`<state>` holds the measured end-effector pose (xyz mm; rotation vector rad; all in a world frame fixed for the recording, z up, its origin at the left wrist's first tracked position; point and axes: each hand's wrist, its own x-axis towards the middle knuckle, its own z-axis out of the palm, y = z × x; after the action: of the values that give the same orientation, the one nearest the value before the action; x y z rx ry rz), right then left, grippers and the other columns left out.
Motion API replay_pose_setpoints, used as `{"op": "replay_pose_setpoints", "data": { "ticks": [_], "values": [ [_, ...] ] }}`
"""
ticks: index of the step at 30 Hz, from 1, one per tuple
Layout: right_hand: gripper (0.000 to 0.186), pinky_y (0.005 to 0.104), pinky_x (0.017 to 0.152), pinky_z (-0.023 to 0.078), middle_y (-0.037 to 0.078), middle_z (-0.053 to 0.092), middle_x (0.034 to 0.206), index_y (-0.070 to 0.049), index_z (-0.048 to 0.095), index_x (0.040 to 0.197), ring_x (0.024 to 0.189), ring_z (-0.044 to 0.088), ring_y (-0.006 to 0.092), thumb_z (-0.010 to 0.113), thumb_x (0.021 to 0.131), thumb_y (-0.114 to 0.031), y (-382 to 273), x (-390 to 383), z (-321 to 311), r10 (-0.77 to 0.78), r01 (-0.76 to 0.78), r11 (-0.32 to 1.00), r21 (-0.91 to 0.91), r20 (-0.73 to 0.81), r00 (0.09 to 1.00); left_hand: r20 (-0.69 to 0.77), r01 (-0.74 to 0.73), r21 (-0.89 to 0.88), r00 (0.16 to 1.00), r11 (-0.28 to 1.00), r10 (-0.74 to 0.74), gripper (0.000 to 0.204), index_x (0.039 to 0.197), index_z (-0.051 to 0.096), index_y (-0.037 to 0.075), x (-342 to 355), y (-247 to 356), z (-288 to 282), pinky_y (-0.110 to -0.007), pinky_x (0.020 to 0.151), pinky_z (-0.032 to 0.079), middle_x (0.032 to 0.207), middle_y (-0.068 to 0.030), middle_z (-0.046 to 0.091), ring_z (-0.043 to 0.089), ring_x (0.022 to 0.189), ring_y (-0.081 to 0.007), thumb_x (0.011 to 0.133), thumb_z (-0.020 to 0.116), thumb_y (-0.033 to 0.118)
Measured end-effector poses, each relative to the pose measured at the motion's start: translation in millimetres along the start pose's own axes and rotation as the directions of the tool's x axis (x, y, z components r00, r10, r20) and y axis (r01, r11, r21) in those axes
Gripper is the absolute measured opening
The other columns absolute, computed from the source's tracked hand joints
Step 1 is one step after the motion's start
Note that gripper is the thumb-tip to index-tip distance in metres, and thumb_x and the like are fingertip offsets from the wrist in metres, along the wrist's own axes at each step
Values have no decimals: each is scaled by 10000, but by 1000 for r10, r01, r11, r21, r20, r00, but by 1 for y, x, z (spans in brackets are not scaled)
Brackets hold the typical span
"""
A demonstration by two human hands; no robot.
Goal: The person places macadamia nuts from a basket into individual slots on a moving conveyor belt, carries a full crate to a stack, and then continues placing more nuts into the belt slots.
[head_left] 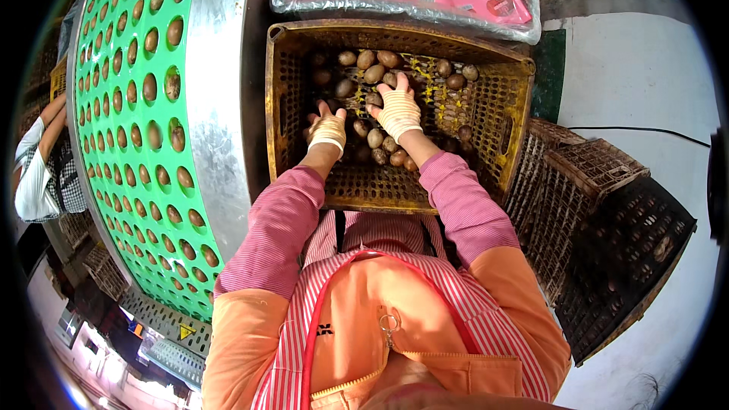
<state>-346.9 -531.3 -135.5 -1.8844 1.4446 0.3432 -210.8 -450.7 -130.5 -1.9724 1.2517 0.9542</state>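
Observation:
Both my hands reach down into a yellow-brown plastic crate [486, 175] that holds loose brown, mottled eggs [373, 74]. My left hand [326, 127], wrapped in a pale band across the palm, hovers over the eggs on the crate's left side; its fingers are apart and nothing shows between them. Further right, my right hand [399, 106] wears a similar ribbed wrap. Its fingers are spread among the eggs, and one egg [373, 98] lies between thumb and forefinger, not visibly lifted. More eggs [398, 158] lie near my right wrist. What is under both palms is hidden.
Left of the crate runs a green perforated conveyor [156, 175] with eggs in its holes, edged by a metal rail [220, 68]. Beyond the crate stands a plastic-lined container [410, 7] with pink packaging. Stacked crates [554, 205] stand at right. Another person's arm [52, 133] shows far left.

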Motion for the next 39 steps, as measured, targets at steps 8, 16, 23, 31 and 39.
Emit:
{"op": "replay_pose_setpoints", "data": {
  "ticks": [8,16,23,31,39],
  "values": [
    [537,449,916,507,228,249,1486,-200,553,1298,1079,584,427,736,801,-286,-8,5,13,-119,117,990,-83,-16,993,-35,-3,-617,999,787,-24,481,1330,418,213,33,-8,21,-461,926,475,1351,-205,504,573,1161,-373,928,532,452],
    [493,455,911,500,223,352,1381,-205,559,1291,1021,604,413,694,820,-246,12,14,39,-183,168,979,-115,-139,973,-264,-441,-270,889,856,375,486,1257,584,256,-25,-24,-33,-455,866,521,1201,-261,506,628,1017,-407,795,708,342],
    [487,343,840,483,44,605,1242,-109,528,1345,1031,592,210,663,902,-261,-11,-39,-2,20,-237,554,798,272,962,-593,-534,-800,772,-274,229,663,1279,535,15,-188,-121,-30,-366,859,488,1186,-145,552,552,1057,-224,777,769,378],
    [491,172,426,258,8,507,1100,-216,480,1328,630,374,97,695,897,-306,-111,-61,-47,-882,-470,34,882,248,400,-412,-773,-423,628,-472,-660,783,1394,414,30,-344,-265,134,-281,709,507,1093,-28,542,574,875,-133,761,712,381],
    [633,199,530,399,31,471,1274,-208,435,1339,822,519,152,764,817,-351,-251,-100,30,-850,-433,390,813,498,170,50,-654,-738,193,-166,-980,623,1266,482,-14,-432,-313,368,-355,970,481,1256,-102,498,514,1169,-233,758,790,172]
  ]
}}
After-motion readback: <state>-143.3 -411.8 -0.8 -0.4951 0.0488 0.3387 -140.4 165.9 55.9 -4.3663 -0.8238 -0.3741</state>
